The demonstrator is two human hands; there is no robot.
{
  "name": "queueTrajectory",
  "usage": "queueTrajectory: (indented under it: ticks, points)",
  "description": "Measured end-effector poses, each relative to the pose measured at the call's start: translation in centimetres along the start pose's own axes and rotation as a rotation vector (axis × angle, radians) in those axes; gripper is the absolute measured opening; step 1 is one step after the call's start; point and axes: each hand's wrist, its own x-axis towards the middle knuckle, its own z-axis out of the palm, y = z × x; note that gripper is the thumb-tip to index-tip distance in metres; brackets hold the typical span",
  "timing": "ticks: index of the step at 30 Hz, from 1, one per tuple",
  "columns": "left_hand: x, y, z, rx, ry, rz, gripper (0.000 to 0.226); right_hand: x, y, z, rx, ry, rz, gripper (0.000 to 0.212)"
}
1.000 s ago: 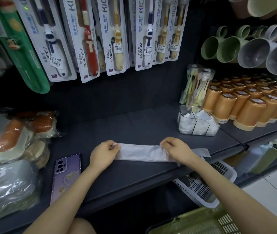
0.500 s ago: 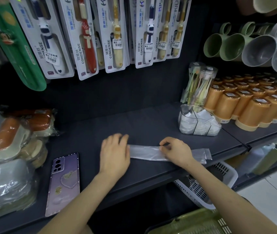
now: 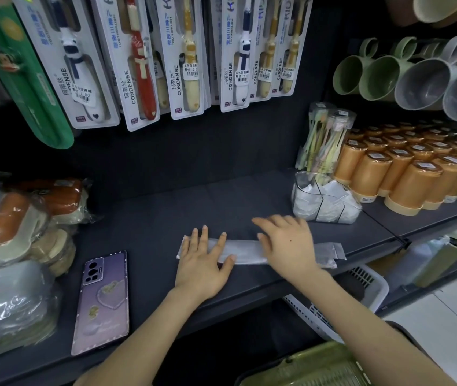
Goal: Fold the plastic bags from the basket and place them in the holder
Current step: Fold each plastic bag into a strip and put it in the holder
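Note:
A white plastic bag (image 3: pixel 245 250), folded into a long narrow strip, lies flat along the front of the dark shelf (image 3: pixel 152 218). My left hand (image 3: pixel 203 260) presses its left end with straight, spread fingers. My right hand (image 3: pixel 286 242) lies flat over the strip's right part, fingers straight and slightly blurred; the bag's handle end (image 3: pixel 329 253) sticks out past it. A clear divided holder (image 3: pixel 325 201) with folded white bags inside stands at the back right. A white slotted basket (image 3: pixel 361 296) sits below the shelf edge.
A purple phone (image 3: pixel 102 299) lies on the shelf to the left, next to wrapped packages (image 3: pixel 12 246). Orange cups (image 3: pixel 405 174) and packed toothbrushes (image 3: pixel 325 137) stand right of the holder. Carded toothbrushes (image 3: pixel 182 57) hang above. A green basket (image 3: pixel 305 369) is at the bottom.
My left hand went from gripping the bag's left end to lying flat on it. My right hand let go of its pinch and now lies flat over the strip. The strip looks narrower.

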Motion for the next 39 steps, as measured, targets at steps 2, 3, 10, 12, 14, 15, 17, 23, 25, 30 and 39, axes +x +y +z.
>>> queueTrajectory:
  ticks: [2, 3, 10, 12, 14, 15, 17, 23, 25, 30, 39]
  points:
    - [0.0, 0.0, 0.0, 0.003, -0.004, 0.001, 0.061, -0.6, -1.5, 0.8, -0.015, -0.109, -0.104, 0.043]
    - [-0.1, 0.1, -0.1, 0.005, -0.005, 0.003, 0.061, -0.8, -2.1, 1.1, -0.006, -0.232, -0.115, 0.048]
    - [-0.1, 0.0, -0.1, 0.035, -0.013, 0.002, 0.061, -3.0, 0.6, 1.7, 0.032, -0.598, 0.068, 0.089]
    - [0.0, 0.0, -0.2, 0.044, -0.019, 0.003, 0.061, -4.0, 3.1, 0.8, -0.004, -0.607, 0.133, 0.087]
    - [0.1, 0.0, -0.1, 0.056, -0.032, 0.003, 0.060, -4.5, 4.7, 0.0, -0.018, -0.657, 0.148, 0.080]
    - [0.0, 0.0, -0.1, 0.058, -0.036, 0.003, 0.060, -4.4, 4.9, -0.3, -0.010, -0.672, 0.153, 0.074]
    - [0.1, -0.1, -0.2, 0.059, -0.047, 0.014, 0.060, -3.8, 4.8, -0.7, 0.008, -0.585, 0.216, 0.068]
    - [1.5, -1.2, -2.1, 0.025, -0.195, 0.108, 0.059, -4.4, 6.0, -3.3, -0.060, -0.392, 0.556, 0.053]
    - [2.2, -1.7, -2.6, -0.012, -0.239, 0.159, 0.060, -6.2, 6.0, -4.0, 0.008, -0.336, 0.675, 0.056]
    - [3.4, -2.2, -3.6, -0.100, -0.258, 0.258, 0.066, -9.8, 4.3, -5.1, 0.788, -0.357, 0.934, 0.066]
    - [-3.1, 2.4, -0.8, -0.234, 0.328, 0.551, 0.044, -10.4, 0.5, -7.0, 1.222, -0.321, 1.090, 0.025]
